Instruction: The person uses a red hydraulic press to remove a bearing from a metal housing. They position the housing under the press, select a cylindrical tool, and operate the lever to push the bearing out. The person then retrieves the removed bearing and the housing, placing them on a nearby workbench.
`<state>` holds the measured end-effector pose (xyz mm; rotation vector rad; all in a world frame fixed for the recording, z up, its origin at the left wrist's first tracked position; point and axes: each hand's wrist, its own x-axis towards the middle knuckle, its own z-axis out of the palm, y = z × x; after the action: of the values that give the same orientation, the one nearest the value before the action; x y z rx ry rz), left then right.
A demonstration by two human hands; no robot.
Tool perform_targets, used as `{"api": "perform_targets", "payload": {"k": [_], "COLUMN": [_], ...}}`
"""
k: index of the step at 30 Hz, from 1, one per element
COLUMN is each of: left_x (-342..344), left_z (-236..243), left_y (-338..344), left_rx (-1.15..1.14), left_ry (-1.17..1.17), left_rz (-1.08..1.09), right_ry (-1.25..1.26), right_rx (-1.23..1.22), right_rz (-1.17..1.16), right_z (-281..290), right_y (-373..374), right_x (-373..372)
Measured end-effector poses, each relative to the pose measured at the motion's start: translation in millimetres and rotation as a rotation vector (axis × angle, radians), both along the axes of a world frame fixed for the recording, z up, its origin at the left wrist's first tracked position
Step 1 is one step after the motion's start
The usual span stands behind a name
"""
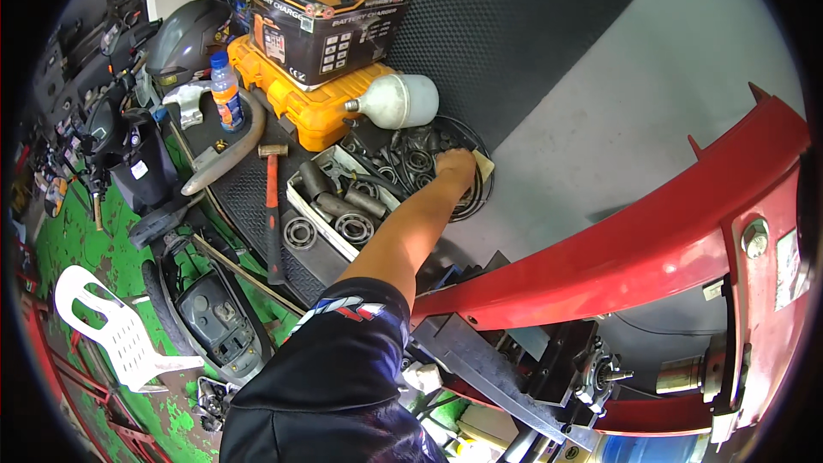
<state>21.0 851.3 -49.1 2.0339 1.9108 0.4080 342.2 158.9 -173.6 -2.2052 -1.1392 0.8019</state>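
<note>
While outstretched, hand (456,166) palm-down.

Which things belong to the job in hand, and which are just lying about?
Likely in use, at or near the bare hand:
dark ring-shaped parts
thin black coiled loops
white tray of grey metal bearings and cylinders

Apparently lying about:
hammer with red-and-black handle
white light bulb
blue-capped plastic bottle with orange label
yellow plastic case
white plastic chair
</note>
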Motion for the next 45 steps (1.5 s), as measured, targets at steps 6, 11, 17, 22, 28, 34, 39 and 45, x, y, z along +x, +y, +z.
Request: {"api": "perform_targets", "payload": {"k": [6,11,17,22,28,34,39,45], "left_x": [-41.5,-109.8,-137.9,-94.3,32.4,182.4,228.0,251.5], "left_z": [59.5,128.5,179.9,206.7,228.2,211.4,197.2,207.9], "left_y": [-27.4,-83.0,-207.7,-309.5,-419.6,-413.3,-398.8,-401.3], "left_rx": [0.221,0.025,-0.005,0.152,0.22,0.413,0.474,0.427], "left_ry": [-0.503,-1.369,-1.9,-1.929,-1.586,-1.138,-0.913,-0.86], "left_rz": [0.186,-0.025,-0.481,-0.626,-0.635,-0.685,-0.781,-0.79], "right_ry": [-0.001,0.016,0.032,0.059,-0.142,0.026,0.114,0.135], "right_rx": [0.057,0.128,0.205,0.335,0.412,0.468,0.539,0.521], "right_rz": [-0.007,0.025,0.061,0.044,0.144,-0.059,-0.193,-0.25], "right_z": [-1.0,-6.2,-13.8,-24.8,79.1,129.0,108.4,109.9], "right_y": [-9.3,-11.9,-29.8,-71.8,-49.0,-71.5,-106.2,-122.2], "right_x": [2.4,10.0,25.3,47.6,24.1,10.7,19.2,26.2]}}
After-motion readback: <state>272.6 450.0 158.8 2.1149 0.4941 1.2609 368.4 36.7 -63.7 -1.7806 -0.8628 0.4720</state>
